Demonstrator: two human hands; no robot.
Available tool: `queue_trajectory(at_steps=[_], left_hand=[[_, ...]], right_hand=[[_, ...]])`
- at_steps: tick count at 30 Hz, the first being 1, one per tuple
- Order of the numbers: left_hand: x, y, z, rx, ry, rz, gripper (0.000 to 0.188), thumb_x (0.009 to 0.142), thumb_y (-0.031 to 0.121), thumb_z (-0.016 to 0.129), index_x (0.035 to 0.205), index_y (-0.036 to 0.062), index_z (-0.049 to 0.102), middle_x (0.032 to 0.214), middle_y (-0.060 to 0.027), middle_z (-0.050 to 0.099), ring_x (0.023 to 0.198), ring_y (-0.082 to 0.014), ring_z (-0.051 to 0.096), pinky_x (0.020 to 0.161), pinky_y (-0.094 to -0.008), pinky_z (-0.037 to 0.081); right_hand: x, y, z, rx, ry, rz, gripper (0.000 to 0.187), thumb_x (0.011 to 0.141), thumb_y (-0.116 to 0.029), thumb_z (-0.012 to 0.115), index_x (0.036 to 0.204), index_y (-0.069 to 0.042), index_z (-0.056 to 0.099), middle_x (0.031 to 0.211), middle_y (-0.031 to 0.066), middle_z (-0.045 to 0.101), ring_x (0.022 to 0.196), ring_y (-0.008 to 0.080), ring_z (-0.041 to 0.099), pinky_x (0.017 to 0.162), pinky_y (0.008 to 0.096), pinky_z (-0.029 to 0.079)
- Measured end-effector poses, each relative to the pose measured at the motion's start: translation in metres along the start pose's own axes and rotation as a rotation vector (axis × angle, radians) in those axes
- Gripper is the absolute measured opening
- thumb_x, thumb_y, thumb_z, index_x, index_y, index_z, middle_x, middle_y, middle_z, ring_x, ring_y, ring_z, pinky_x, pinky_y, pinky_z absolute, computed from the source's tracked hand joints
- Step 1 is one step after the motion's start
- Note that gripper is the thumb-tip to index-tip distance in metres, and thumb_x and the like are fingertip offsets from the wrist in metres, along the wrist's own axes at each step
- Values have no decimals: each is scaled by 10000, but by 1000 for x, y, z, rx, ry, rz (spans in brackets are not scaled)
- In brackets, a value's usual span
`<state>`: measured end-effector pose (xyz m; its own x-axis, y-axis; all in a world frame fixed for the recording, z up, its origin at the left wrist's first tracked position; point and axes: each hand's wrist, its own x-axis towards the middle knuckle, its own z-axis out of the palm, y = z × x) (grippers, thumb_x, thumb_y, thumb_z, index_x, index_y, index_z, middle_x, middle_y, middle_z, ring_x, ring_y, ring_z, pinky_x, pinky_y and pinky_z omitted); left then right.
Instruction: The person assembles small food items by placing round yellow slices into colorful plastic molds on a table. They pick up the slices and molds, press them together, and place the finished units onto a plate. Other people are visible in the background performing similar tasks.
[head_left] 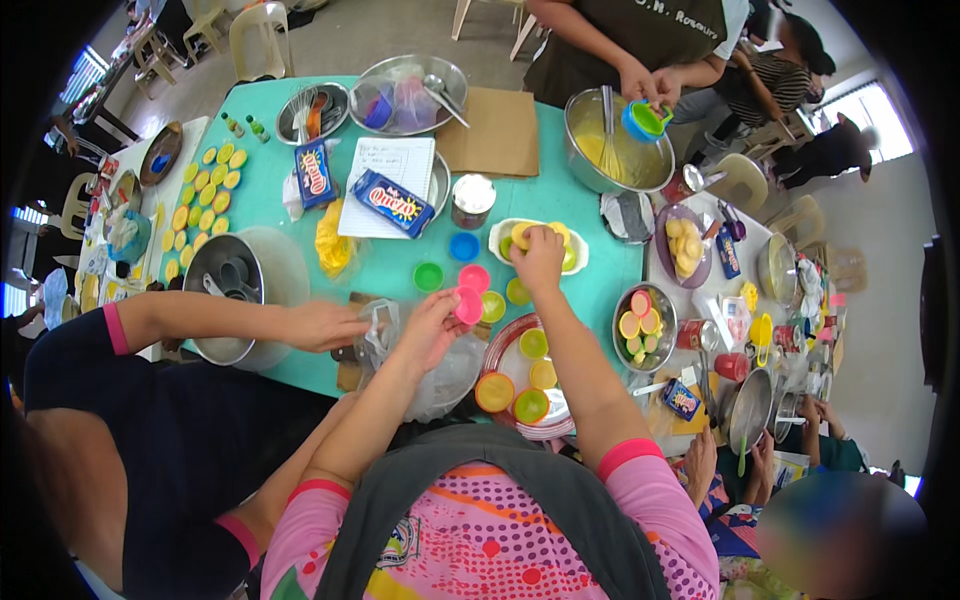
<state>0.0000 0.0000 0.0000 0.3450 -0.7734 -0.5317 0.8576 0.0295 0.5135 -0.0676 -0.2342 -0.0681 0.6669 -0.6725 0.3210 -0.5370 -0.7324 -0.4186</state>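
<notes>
My left hand (432,332) is closed around a small pink cup mould (468,306), held above the table. My right hand (540,262) reaches over a white oval dish (497,240) with its fingers pinched on a small round yellow cake (519,236). More yellow cakes and green cups lie in that dish. Between my hands sit a second pink mould (474,278), a lime-green mould (493,307), a green mould (429,276) and a blue mould (464,246). Nearer me, a red-rimmed plate (509,352) holds several filled moulds.
A person at my left has a hand (345,325) by a clear plastic bag (440,370). Across the table, another person holds a blue-green cup over a batter bowl (620,183). A large metal pot (228,347), a tin can (472,203) and a bowl of filled moulds (645,365) stand around.
</notes>
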Motion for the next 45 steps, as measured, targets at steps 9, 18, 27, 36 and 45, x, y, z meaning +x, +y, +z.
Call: queue_trajectory(at_steps=[9, 18, 27, 36, 45], left_hand=[[5, 8, 5, 1, -5, 14, 333, 944, 223, 567, 1224, 58, 492, 1132, -85, 599, 1000, -187, 592, 859, -332, 487], [4, 10, -1, -23, 31, 11, 333, 939, 201, 571, 1216, 33, 490, 1145, -107, 591, 1001, -210, 597, 852, -343, 498], [4, 13, -3, -25, 55, 15, 323, 941, 213, 575, 1211, 49, 505, 1127, -85, 605, 1001, -190, 593, 866, -336, 490], [8, 8, 5, 2, 26, 6, 349, 935, 198, 583, 1223, 26, 486, 1143, -98, 598, 1004, -194, 598, 862, -335, 500], [14, -16, 25, 187, -111, -124, 371, 931, 170, 597, 1251, 21, 483, 1175, -101, 596, 1054, -190, 598, 890, -333, 501]], right_hand=[[12, -13, 0, 68, 52, -29, 290, 693, -183, 750, 926, -104, 597, 1068, 45, 621, 969, 308, 506, 824, 444, 409], [11, -21, 12, -8, 53, -4, 307, 694, -234, 783, 922, -96, 631, 1202, 28, 623, 1035, 310, 497, 880, 442, 377], [4, -26, 8, -42, 42, -5, 366, 756, -341, 728, 1023, -107, 639, 1298, 79, 574, 1083, 317, 474, 942, 454, 332], [-27, -23, -28, 14, 145, -60, 379, 829, -270, 648, 1152, -79, 601, 1293, 92, 561, 1094, 308, 467, 963, 478, 318], [-114, -10, -121, 638, -405, 321, 428, 801, -131, 683, 1207, -57, 570, 1106, 114, 623, 1037, 296, 562, 828, 378, 481]])
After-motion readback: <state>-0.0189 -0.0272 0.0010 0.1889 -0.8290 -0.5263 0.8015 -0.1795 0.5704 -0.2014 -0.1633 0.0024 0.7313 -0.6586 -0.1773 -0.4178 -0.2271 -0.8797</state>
